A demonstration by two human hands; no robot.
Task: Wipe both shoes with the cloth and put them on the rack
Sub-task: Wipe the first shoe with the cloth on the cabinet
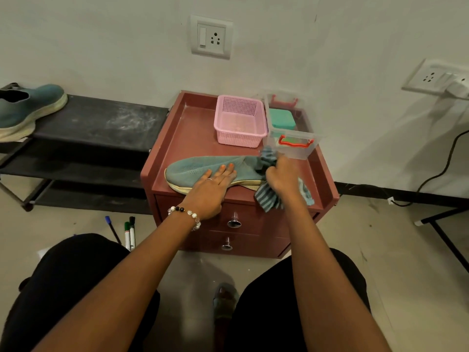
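One teal knit shoe [28, 110] already sits on the black rack [101, 120]. Your left hand [215, 181], fingers flat and together, steadies the second teal shoe [193, 168] on the maroon cabinet [193, 128]; your right hand [281, 176] grips the striped cloth [269, 199] at its heel. Wiping and racking it remain.

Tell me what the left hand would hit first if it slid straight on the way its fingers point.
The left hand lies flat on the shoe, fingers pointing up and right. Past the shoe's far edge, it would probably meet the pink basket first, though depth is unclear.
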